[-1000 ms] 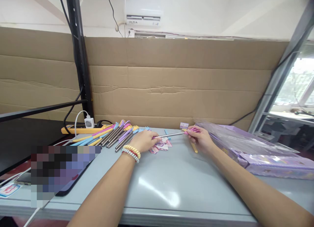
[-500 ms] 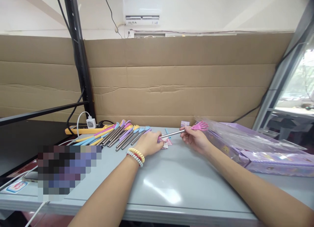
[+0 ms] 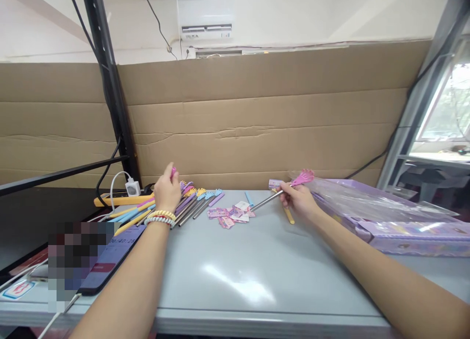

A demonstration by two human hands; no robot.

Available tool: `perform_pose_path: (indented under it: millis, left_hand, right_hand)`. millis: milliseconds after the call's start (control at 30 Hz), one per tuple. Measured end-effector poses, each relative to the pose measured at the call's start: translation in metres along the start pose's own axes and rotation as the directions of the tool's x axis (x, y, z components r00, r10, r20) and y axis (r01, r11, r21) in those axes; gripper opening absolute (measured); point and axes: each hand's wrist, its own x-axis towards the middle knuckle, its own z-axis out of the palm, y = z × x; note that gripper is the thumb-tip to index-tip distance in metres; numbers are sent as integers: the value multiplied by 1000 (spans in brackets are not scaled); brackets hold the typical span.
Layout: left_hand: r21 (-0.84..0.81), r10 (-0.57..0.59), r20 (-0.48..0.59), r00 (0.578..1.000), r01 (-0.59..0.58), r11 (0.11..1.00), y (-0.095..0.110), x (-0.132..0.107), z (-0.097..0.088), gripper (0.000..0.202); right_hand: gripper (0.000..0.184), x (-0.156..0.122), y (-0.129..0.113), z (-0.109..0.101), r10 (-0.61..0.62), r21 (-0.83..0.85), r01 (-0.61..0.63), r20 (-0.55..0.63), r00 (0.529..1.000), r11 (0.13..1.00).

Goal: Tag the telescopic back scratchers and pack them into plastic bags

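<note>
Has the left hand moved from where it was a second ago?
Yes. The left hand has gone left and up, off the small paper tags, and is now above the row of sticks by the power strip.

Scratcher in right hand: metal rod with a pink hand-shaped head; held near the head end, head raised toward the far right, bare rod end slanting down to the left, just above the bench.
Pink piece in left hand: small pink part showing above the closed fingers; shape mostly hidden.
Scratcher pile: many like rods with pink, yellow, blue and purple ends, lying side by side on the bench's far left, under and beside the left hand.
Yellow piece: short stick flat on the bench, just below the right hand.
</note>
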Motion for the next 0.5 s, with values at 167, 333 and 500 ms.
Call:
perform_pose_path:
  millis: [167,333,500]
  left_hand:
    - [86,-199,-75,977,205,975,-14,10,-6,48]
    - [243,-181,2,983,175,954,-36,13,0,47]
    - [333,-238,206,949,160,929,-46,5,9,40]
  right_hand:
    - [43,-3,9,11,-22,-159,39,108,994,987]
    - [42,-4,11,10,-2,-198,28,130,991,980]
    - [39,-8,6,16,17,-108,-1,152,988,994]
